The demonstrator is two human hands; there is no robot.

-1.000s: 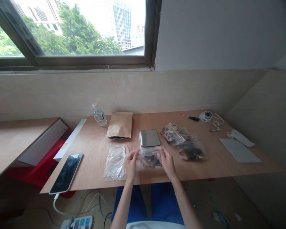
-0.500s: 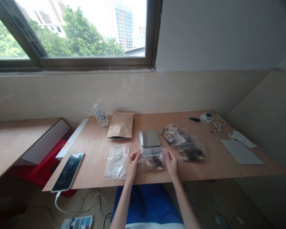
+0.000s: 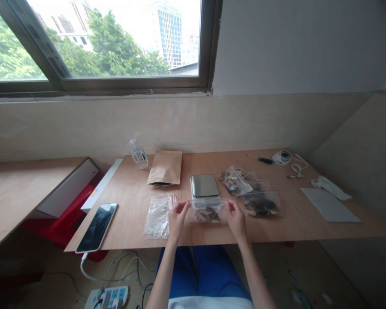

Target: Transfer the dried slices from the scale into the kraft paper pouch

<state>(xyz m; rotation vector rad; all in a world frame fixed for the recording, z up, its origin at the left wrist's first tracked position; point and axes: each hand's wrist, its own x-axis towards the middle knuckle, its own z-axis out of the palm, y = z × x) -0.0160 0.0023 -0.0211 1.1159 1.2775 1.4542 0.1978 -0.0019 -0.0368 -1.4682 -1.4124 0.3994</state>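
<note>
A clear zip bag (image 3: 207, 213) with dark and pale dried pieces inside is stretched between my hands near the table's front edge. My left hand (image 3: 178, 216) pinches its upper left corner. The upper right corner is gripped by the fingers of my right hand (image 3: 236, 216). Just behind the bag sits a small digital scale (image 3: 205, 185) with a bare metal top. Left of my left hand lies a stack of flat clear zip bags (image 3: 157, 216). Several filled zip bags (image 3: 260, 203) rest to the right of the scale.
A brown paper pouch (image 3: 166, 167) and a water bottle (image 3: 139, 155) stand at the back left. A phone (image 3: 97, 227) lies at the left edge, its cable hanging down. At right are a screwdriver (image 3: 265, 160), a white dome camera (image 3: 281, 158) and a white sheet (image 3: 330, 206).
Both hands have lifted the bag slightly and tilted it, and its top edge looks pulled tauter. The whole view has shifted a little.
</note>
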